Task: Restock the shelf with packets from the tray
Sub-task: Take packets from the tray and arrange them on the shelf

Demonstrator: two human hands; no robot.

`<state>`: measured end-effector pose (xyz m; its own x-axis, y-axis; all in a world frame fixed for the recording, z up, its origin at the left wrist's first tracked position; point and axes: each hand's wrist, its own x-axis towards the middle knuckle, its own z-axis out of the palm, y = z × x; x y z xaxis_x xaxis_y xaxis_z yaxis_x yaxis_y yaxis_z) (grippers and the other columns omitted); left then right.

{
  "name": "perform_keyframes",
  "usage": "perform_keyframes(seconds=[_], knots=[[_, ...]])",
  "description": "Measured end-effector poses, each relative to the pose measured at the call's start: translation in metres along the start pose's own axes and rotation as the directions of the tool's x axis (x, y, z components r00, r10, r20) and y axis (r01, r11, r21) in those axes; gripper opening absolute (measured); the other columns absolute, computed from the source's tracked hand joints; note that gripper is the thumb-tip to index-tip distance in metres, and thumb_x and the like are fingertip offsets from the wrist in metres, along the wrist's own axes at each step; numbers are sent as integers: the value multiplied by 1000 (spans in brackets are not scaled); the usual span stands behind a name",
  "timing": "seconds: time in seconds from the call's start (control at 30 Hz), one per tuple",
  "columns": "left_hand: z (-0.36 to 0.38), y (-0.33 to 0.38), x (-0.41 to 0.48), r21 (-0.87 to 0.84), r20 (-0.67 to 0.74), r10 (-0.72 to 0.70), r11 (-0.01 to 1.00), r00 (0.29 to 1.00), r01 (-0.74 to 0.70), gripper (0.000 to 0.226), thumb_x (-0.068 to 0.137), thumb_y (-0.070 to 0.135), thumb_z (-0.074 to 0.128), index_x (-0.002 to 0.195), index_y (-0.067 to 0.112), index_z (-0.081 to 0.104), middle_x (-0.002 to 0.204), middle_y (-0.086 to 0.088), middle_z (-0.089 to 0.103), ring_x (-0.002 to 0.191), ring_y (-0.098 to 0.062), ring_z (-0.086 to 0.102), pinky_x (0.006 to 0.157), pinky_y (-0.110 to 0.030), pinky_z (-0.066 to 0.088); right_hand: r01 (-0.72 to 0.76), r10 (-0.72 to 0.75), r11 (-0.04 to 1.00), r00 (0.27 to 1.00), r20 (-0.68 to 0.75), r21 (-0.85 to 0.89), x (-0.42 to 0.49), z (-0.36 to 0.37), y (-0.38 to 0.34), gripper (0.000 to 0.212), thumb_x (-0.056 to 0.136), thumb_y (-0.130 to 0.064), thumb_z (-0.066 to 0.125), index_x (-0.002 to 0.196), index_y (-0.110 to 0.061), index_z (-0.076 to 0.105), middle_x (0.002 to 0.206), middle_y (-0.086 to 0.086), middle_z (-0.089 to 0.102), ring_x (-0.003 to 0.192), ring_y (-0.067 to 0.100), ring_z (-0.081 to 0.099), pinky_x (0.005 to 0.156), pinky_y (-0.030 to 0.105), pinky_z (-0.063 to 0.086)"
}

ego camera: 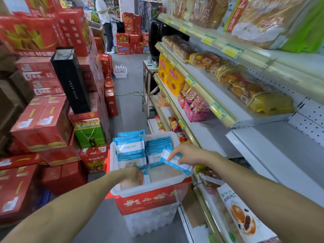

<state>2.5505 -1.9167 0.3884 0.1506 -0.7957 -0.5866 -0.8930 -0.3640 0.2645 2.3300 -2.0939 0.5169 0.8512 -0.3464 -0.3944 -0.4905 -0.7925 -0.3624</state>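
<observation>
A white plastic tray (pixel 140 192) stands on a red box in the aisle and holds several blue-and-white packets (pixel 130 146) in upright rows. My right hand (pixel 188 154) pinches one blue-and-white packet (pixel 177 163) above the tray's right rim. My left hand (pixel 132 177) reaches down into the tray's near left corner, its fingers curled on a packet (pixel 147 178) there; the grip is partly hidden. To the right, a white shelf board (pixel 280 155) at waist height lies bare.
Shelves on the right carry bread bags (pixel 254 86), yellow snack bags (pixel 172 79) and pink packets (pixel 194 106). Red cartons (pixel 42 120) are stacked along the left. A person (pixel 105 23) stands far down the aisle. A bin of bottles (pixel 120 71) sits on the grey floor.
</observation>
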Motion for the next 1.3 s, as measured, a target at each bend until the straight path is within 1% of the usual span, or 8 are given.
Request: perform_keyframes(seconds=[0.07, 0.2, 0.63, 0.77, 0.87, 1.0, 1.17, 1.3], knots=[[1, 1, 0, -95, 14, 12, 995, 1000, -11, 32, 96, 10, 51, 106, 28, 76, 121, 5, 56, 104, -17, 53, 88, -25, 45, -4, 4, 1000, 1000, -14, 7, -2, 2, 2, 52, 94, -4, 67, 129, -42, 70, 153, 1, 50, 127, 19, 54, 67, 17, 48], [-11, 4, -7, -175, 56, -14, 984, 998, 24, 51, 90, -4, 41, 103, 31, 76, 126, 5, 55, 110, -21, 52, 97, -28, 47, -24, 25, 999, 999, -43, 26, -5, 2, 5, 52, 91, -6, 69, 126, -45, 71, 149, 0, 54, 117, 16, 57, 79, 30, 58], [-58, 9, -35, 23, 42, 207, 978, 977, -208, 55, 90, 0, 64, 122, 44, 70, 141, 18, 56, 126, -13, 50, 115, -35, 37, 23, -21, 1000, 996, -92, 14, -22, -35, -3, 47, 91, -8, 71, 119, -45, 74, 134, -7, 59, 88, 4, 58, 68, 18, 45], [-137, 28, -61, 23, -108, 235, 972, 966, -234, 61, 87, -1, 65, 114, 54, 71, 128, 24, 63, 111, -8, 61, 103, -29, 46, 31, -39, 998, 991, -128, -62, -43, -77, -11, 43, 92, -7, 71, 120, -40, 75, 116, -17, 57, 86, -1, 54, 66, 9, 39], [-203, 57, -91, 32, -191, 287, 958, 939, -286, 61, 89, -2, 66, 118, 51, 72, 102, 41, 60, 86, 10, 58, 78, -12, 43, 35, -54, 992, 986, -155, -118, -62, -118, -18, 44, 91, -8, 72, 121, -40, 75, 112, -15, 61, 91, 6, 55, 73, 23, 42], [-282, 105, -130, 43, -241, 385, 921, 891, -387, 66, 90, -5, 63, 127, 50, 69, 133, 19, 60, 111, -7, 60, 99, -26, 48, 25, -66, 978, 979, -193, -208, -103, -180, -29, 44, 89, -11, 73, 117, -44, 76, 106, -21, 59, 88, 7, 55, 74, 30, 47], [-354, 177, -170, 130, -291, 489, 871, 822, -473, 67, 91, -8, 64, 122, 51, 71, 120, 15, 70, 84, 2, 63, 75, -18, 52, -19, -66, 956, 958, -278, -294, -177, -260, -38, 44, 84, -15, 79, 114, -47, 77, 102, -22, 59, 87, 5, 55, 78, 30, 45], [-396, 240, -194, 238, -260, 591, 805, 764, -543, 66, 90, -5, 69, 122, 52, 71, 134, 9, 67, 104, -24, 68, 93, -48, 54, -101, -8, 953, 935, -355, -286, -257, -308, -37, 43, 84, -14, 80, 112, -46, 77, 105, -19, 65, 80, -1, 57, 67, 22, 42]])
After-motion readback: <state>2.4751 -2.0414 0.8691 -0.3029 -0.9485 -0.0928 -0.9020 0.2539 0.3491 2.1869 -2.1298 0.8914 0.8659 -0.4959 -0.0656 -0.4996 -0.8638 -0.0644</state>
